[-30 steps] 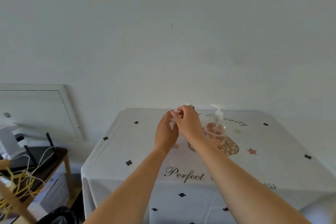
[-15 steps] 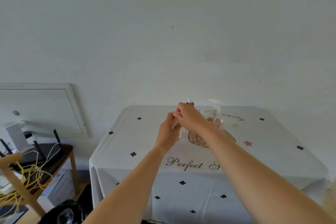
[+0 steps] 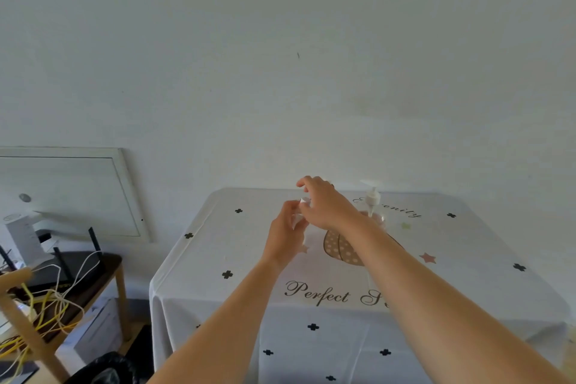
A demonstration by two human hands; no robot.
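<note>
Small white object (image 3: 300, 219): held in the air over the far middle of the tablecloth, between the two hands; mostly hidden by them; only a pale edge and a white tip show, so what it is I cannot tell.
Left hand (image 3: 286, 229): curled round the object from below and from the left; fingers closed on it; this looks like the only sure hold.
Right hand (image 3: 327, 206): arched over the object's top; fingers loosely spread, forefinger lifted clear; thumb hidden, so whether it pinches the tip or merely lies near it I cannot tell.
Pump bottle (image 3: 372, 206): upright on the table, just behind the right wrist; its nozzle points left, toward the hands.
Tablecloth (image 3: 237, 259): white, printed with black crosses and script; hangs over the near edge.
Side table (image 3: 103, 262): well apart to the left; carries a router and loose cables (image 3: 46, 315).
Risk, drop: if the right hand twists or pulls at the tip while the left grip is slack, the object or a loosened part may slip; a white piece would be hard to spot on the white cloth, or could roll off the edge.
Risk, knock: a backward sweep of the right wrist or forearm would likely tip the pump bottle; it stands very close.
Risk, sight: the right hand covers the work, so a misjudged pinch is likely.
</note>
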